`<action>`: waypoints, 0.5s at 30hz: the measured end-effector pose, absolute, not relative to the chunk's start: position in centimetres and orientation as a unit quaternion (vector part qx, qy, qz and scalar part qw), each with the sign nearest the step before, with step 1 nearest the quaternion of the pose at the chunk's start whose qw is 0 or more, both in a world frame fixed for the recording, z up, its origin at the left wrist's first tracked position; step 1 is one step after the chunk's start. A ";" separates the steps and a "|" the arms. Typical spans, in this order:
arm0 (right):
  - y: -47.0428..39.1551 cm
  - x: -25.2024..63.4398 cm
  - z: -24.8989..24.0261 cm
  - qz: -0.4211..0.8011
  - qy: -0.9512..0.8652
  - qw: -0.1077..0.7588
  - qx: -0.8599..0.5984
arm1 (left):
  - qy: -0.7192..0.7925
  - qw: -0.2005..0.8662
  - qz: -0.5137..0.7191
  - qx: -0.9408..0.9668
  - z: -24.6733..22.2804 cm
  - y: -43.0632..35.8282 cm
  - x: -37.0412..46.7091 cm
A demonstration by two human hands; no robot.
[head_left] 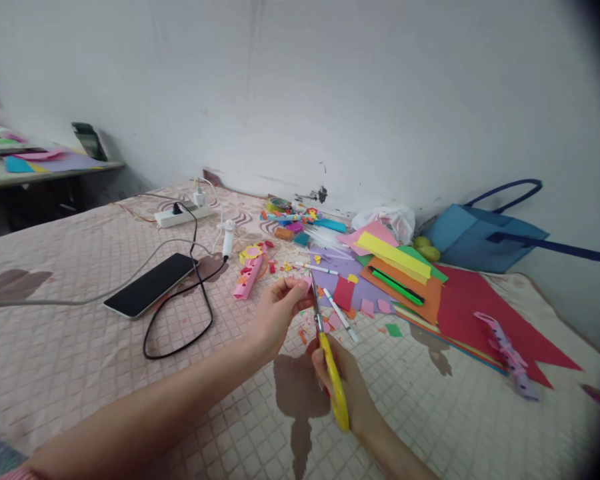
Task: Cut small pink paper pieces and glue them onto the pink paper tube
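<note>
Between the thumb and fingers of my left hand (281, 310) is a small piece of pink paper (308, 283). My right hand (343, 373) is wrapped round the handles of yellow-handled scissors (334, 383), whose metal blades point away from me and reach the pink paper. Paper scraps lie on the cloth just beyond the hands, near a red paper piece (343, 293) and a white pen (341, 315). A decorated pink paper roll (250, 275) rests to the left of the blades.
A black tablet (151, 285) and looped black cable lie left, near a white power strip (184, 215). Coloured sheets, green markers (397, 285) and large red paper (485, 320) lie right. A blue bag (480, 238) stands against the wall.
</note>
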State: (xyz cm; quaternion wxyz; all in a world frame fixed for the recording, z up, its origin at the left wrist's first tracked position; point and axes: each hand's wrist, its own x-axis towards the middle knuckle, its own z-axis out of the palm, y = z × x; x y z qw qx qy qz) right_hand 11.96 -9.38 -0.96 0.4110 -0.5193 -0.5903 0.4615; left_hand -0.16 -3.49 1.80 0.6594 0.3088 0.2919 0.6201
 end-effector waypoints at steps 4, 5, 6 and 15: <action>-9.3 11.9 -0.9 0.462 -0.585 0.412 -0.525 | 0.296 0.661 0.618 0.306 1.8 -3.5 -0.1; -9.3 11.9 -0.9 0.461 -0.584 0.410 -0.527 | 0.298 0.661 0.619 0.304 1.8 -3.5 -0.1; -9.3 11.9 -0.9 0.460 -0.584 0.409 -0.529 | 0.299 0.660 0.619 0.302 1.8 -3.5 -0.1; -9.4 11.7 -0.5 0.472 -0.569 0.418 -0.528 | 0.299 0.664 0.621 0.290 2.2 -3.7 0.0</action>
